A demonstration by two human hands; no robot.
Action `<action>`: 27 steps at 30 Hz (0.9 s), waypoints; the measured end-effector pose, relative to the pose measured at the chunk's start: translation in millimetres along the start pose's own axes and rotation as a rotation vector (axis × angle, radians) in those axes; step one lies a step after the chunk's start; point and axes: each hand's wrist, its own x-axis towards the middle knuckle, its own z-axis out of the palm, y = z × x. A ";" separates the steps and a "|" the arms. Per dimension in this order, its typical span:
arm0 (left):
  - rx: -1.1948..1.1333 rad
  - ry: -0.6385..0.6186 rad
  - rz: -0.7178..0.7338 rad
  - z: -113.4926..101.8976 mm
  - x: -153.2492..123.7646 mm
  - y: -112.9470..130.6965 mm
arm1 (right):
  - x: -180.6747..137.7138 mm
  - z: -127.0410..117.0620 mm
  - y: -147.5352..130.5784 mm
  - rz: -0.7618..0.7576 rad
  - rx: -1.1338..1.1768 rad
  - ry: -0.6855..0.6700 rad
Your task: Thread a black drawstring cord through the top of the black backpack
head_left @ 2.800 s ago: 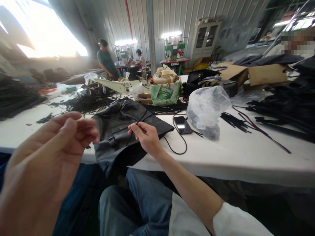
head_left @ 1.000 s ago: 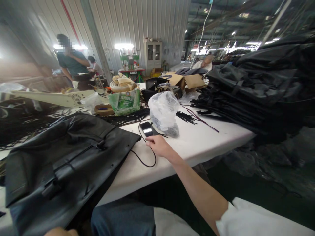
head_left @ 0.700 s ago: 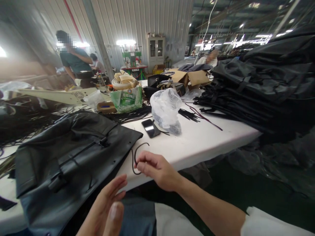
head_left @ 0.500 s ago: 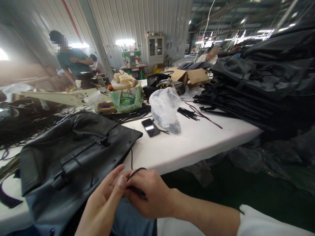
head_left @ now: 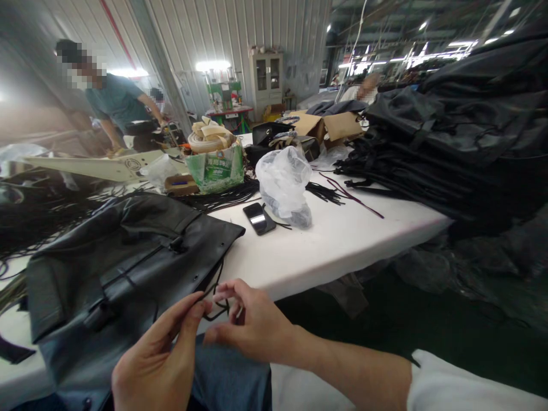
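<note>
both hands, left hand (head_left: pixel 158 365) and right hand (head_left: pixel 252 328), pinch together a thin black cord (head_left: pixel 215 297) between them, probably light and limp, best gripped near its ends, just below the black bag (head_left: pixel 124 268).

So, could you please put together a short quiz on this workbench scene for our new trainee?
1. True or false: both hands pinch the thin black cord between their fingertips.
2. What lies flat on the white table just left of the clear plastic bag? A) scissors B) a smartphone C) a tape roll
3. Which side of the table carries the tall stack of black bags?

Key
1. True: the left hand and the right hand meet on the cord in front of the black leather bag.
2. B, the smartphone.
3. The right side.
</note>
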 end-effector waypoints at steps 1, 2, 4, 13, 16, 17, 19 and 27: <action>0.012 -0.014 0.041 -1.7 -1.0 -1.9 | 3.7 -3.1 -1.1 0.031 0.086 -0.035; 0.015 -0.048 0.093 -2.8 -2.2 -4.3 | 8.1 -6.6 -3.2 0.061 0.209 -0.076; 0.007 -0.128 0.204 -2.9 -5.7 -10.7 | 18.3 -14.3 -10.3 0.105 0.489 -0.136; 0.269 -0.149 0.664 1.4 -7.0 -40.9 | 40.8 -34.1 -27.0 -0.127 0.448 0.068; 0.344 -0.285 0.620 6.0 -4.0 -50.9 | 33.7 -29.8 -22.4 -0.209 0.221 0.044; 0.325 -0.331 0.539 8.5 -4.2 -52.4 | 30.1 -28.1 -21.2 -0.228 0.162 0.025; 0.195 -0.395 0.330 14.0 -5.4 -50.0 | 22.6 -25.2 -19.3 -0.237 0.076 -0.052; -0.521 -0.508 -0.409 23.2 10.8 -8.4 | 19.0 -26.1 -8.7 -0.541 -0.651 -0.416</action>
